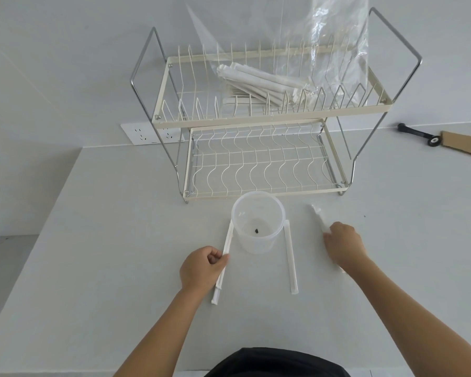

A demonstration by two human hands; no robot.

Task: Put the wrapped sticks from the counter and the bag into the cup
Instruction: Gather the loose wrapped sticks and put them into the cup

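My left hand is nearest me, its fingers curled shut around a long white paper-wrapped stick that lies on the pale grey table. The grip sits about midway along it: one end trails back toward me, the other points ahead and just reaches the side of the clear plastic cup. Just to the right of those fingers a second white wrapped stick lies loose on the table, its far end beside the cup.

My right hand rests over a third wrapped stick, whose far end pokes out ahead of it. I cannot tell whether those fingers have closed on it.

To do this lift well, I judge I should tip the left stick upright, far end raised over the rim, then drop it straight in. The cup looks light, so a sideways nudge could tip it. It holds no sticks, only a small dark speck on its bottom.

Beyond the cup stands the cream wire dish rack, and on its upper tier the clear plastic bag holds a bundle of wrapped sticks, left for later.
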